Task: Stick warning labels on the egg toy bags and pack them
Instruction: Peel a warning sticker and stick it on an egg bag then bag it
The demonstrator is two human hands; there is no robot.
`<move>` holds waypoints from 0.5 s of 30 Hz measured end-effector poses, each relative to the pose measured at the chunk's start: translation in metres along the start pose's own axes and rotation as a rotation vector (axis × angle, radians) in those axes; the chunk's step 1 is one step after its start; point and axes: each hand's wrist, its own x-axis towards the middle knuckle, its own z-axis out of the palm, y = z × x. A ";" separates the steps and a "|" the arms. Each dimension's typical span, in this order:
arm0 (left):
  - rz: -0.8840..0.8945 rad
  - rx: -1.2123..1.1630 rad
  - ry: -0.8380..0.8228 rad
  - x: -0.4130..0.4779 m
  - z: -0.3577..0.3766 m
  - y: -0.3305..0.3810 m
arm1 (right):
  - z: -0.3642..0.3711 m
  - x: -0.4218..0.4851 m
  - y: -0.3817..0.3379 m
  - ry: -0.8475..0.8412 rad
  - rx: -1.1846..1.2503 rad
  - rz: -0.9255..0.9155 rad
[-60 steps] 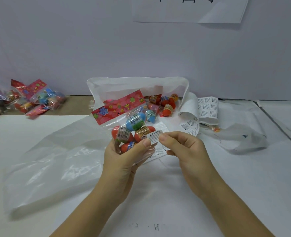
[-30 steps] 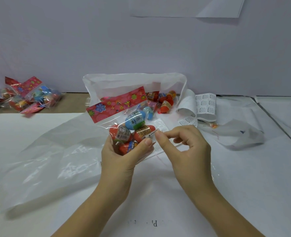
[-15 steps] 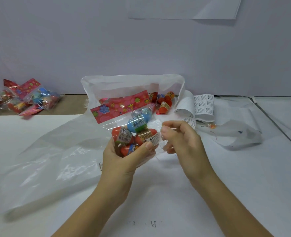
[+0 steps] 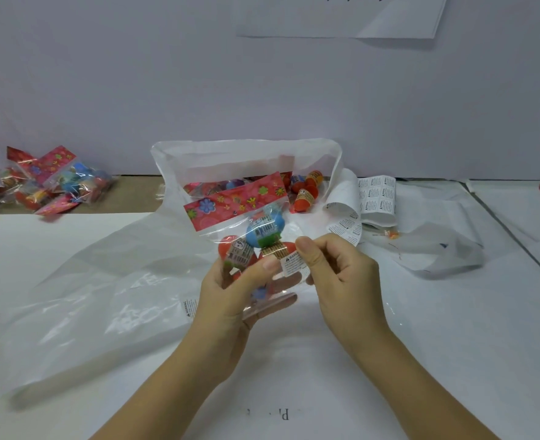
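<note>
Egg toy bag [image 4: 237, 201] is held up over the middle of the bench [image 4: 452, 344], in front of the big plastic bag [image 4: 103, 296] whose mouth gapes at the back edge. From below, the left hand [image 4: 230, 300] grips it, thumb across its front. A moment ago the right hand [image 4: 341, 274] had drawn off; it is back, its thumb pinching the bag's right side at the warning label [image 4: 292, 265]. That label, carried between fingertips two seconds ago, now lies flat on the front. Labelling here looks done bar a last rub; packing likely follows.
</note>
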 end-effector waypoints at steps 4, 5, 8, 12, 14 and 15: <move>0.001 -0.020 0.043 0.002 -0.003 0.006 | -0.001 0.002 0.002 -0.050 0.093 0.018; 0.011 -0.038 0.057 0.003 -0.004 0.008 | -0.001 0.003 0.001 -0.071 0.118 0.030; 0.045 -0.049 0.074 0.005 -0.006 0.012 | 0.000 0.003 0.001 -0.126 0.147 0.087; 0.068 0.006 0.039 0.002 -0.004 0.008 | -0.002 0.007 0.002 -0.189 0.243 0.235; 0.053 0.026 -0.004 0.000 -0.003 0.004 | -0.002 0.009 0.002 -0.213 0.332 0.277; 0.050 0.030 -0.029 -0.001 -0.002 0.003 | -0.002 0.009 0.001 -0.208 0.357 0.280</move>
